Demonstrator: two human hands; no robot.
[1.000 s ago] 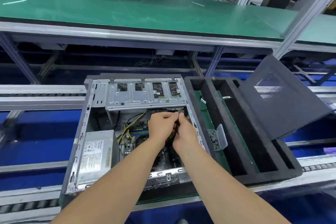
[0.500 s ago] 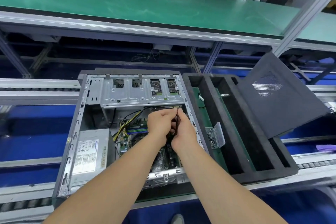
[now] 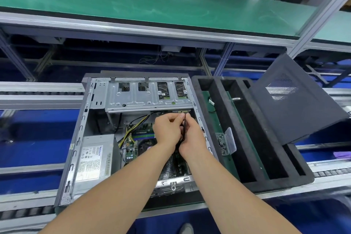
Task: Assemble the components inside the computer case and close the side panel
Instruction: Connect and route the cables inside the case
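Observation:
An open grey computer case (image 3: 81, 119) lies on its side on the conveyor, with a silver drive cage (image 3: 148, 97) at the far end and a power supply (image 3: 95, 159) at the near left. The motherboard (image 3: 140, 135) shows between them. My left hand (image 3: 168, 129) and my right hand (image 3: 191, 137) meet inside the case just under the drive cage, and both pinch a thin black cable (image 3: 183, 125) between their fingertips. Where the cable ends is hidden by the hands. The dark side panel (image 3: 292, 100) leans tilted at the right.
A black foam tray (image 3: 218, 104) with long slots sits right of the case, with a small clear box of screws (image 3: 225, 142) on its green inset. A green-topped bench (image 3: 133, 0) runs across the back. Conveyor rails (image 3: 38, 95) stretch left and right.
Both hands stay together on the cable under the drive cage, shifting only slightly. The view has moved a little, so the case sits slightly lower left in it.

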